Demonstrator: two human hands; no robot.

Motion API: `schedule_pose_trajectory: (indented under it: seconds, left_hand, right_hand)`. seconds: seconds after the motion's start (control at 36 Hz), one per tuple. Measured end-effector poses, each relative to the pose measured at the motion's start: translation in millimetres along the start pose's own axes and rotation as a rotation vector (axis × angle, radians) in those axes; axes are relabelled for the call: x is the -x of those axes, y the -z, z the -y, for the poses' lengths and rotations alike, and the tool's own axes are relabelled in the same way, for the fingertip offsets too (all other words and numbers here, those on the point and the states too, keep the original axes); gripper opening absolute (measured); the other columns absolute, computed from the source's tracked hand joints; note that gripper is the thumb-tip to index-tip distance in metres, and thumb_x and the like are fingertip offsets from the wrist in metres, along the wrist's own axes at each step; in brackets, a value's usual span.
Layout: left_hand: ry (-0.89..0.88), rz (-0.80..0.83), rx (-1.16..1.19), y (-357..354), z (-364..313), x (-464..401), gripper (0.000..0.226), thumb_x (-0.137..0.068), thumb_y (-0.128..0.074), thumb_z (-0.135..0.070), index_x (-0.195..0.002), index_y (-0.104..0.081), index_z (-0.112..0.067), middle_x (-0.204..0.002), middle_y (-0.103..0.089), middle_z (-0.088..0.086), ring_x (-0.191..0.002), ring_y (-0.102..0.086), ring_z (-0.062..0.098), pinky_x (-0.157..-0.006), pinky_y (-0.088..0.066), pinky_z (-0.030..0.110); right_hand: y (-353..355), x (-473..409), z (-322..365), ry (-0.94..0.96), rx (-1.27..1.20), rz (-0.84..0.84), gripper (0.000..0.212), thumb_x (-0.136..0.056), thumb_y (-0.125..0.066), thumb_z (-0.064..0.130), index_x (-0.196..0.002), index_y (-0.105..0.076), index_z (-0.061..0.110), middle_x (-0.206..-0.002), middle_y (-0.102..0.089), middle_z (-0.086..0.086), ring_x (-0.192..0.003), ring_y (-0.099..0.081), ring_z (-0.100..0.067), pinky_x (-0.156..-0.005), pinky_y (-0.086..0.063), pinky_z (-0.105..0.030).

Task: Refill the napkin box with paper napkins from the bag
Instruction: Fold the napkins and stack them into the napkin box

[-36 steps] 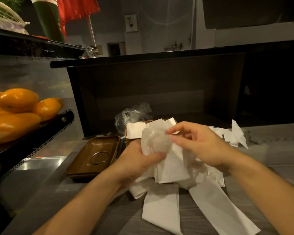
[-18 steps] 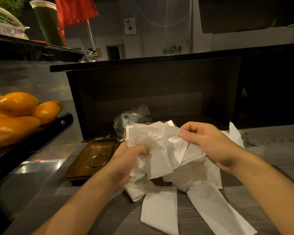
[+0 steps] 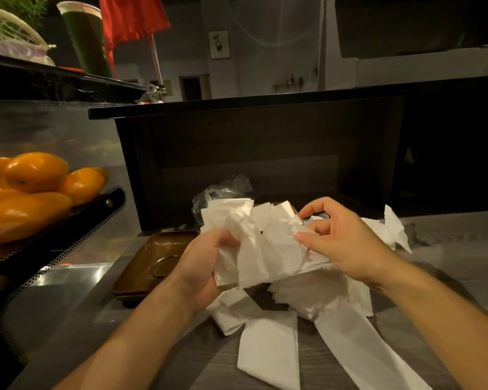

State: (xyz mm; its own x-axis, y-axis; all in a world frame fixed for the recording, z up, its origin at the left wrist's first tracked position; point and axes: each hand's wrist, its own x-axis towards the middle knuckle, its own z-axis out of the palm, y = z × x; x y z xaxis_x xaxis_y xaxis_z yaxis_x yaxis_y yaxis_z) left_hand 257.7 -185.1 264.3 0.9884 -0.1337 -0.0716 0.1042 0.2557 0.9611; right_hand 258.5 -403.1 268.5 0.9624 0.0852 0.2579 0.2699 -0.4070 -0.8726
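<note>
Left hand (image 3: 206,266) fingers curl around crumpled napkins (image 3: 254,243). Right hand (image 3: 341,240) pinches their right edge, just right of the brown tray (image 3: 150,263).

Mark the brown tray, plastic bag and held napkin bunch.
brown tray (image 3: 141,266): head view, bare inner floor.
plastic bag (image 3: 226,190): head view, crinkled top.
held napkin bunch (image 3: 265,243): head view, middle fold.

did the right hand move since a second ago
Yes: the right hand has shifted rightward, away from the brown tray, spreading the napkins.
</note>
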Motion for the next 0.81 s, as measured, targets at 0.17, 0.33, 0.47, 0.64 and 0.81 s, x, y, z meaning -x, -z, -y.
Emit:
schedule_pose_trajectory:
  seconds: [0.17, 0.33, 0.47, 0.64, 0.81]
  left_hand:
    - [0.005, -0.004, 0.06, 10, 2, -4, 0.03, -0.079, -0.055, -0.026, -0.107, -0.061, -0.021, -0.1, -0.062, 0.007, -0.094, -0.06, 0.028, -0.09, -0.05, 0.055]
    - [-0.057, 0.082, -0.109, 11, 5, -5, 0.037, -0.097, -0.044, -0.022, -0.074, -0.073, -0.02, -0.077, -0.067, 0.003, -0.081, -0.062, 0.022, -0.09, -0.05, 0.047]
    - [-0.111, 0.085, -0.353, 1, 11, -1, 0.02, -0.081, -0.068, -0.018, -0.098, -0.077, -0.017, -0.106, -0.073, 0.007, -0.108, -0.065, 0.027, -0.098, -0.052, 0.048]
    - [-0.107, 0.094, -0.381, -5, 12, -2, 0.029, -0.094, -0.058, -0.004, -0.111, -0.065, -0.027, -0.106, -0.072, 0.001, -0.106, -0.065, 0.022, -0.088, -0.055, 0.035]
    - [-0.133, 0.088, -0.403, -6, 15, -4, 0.032, -0.095, -0.063, -0.009, -0.118, -0.066, -0.03, -0.114, -0.072, -0.001, -0.114, -0.064, 0.021, -0.104, -0.049, 0.047]
  right_hand:
    - [2, -1, -1, -0.011, -0.051, 0.02, 0.031, -0.091, -0.073, 0.022, -0.113, -0.055, 0.033, -0.1, -0.075, 0.006, -0.09, -0.074, -0.012, -0.08, -0.063, -0.033]
    - [-3, -1, -1, 0.013, 0.002, 0.02, 0.024, -0.09, -0.074, 0.028, -0.106, -0.058, 0.036, -0.099, -0.071, 0.013, -0.09, -0.071, -0.009, -0.074, -0.062, -0.024]
    - [-7, 0, 1, 0.04, -0.086, 0.009, 0.021, -0.092, -0.072, 0.028, -0.108, -0.06, 0.034, -0.088, -0.074, 0.004, -0.087, -0.072, -0.009, -0.077, -0.054, -0.02]
    - [-11, 4, 7, 0.043, -0.044, 0.077, 0.027, -0.087, -0.077, 0.027, -0.108, -0.063, 0.035, -0.09, -0.077, 0.013, -0.088, -0.073, -0.003, -0.071, -0.053, -0.014]
    - [-10, 6, 9, 0.059, -0.08, 0.151, 0.02, -0.094, -0.069, 0.026, -0.112, -0.065, 0.034, -0.095, -0.077, 0.014, -0.094, -0.072, -0.003, -0.091, -0.057, -0.029]
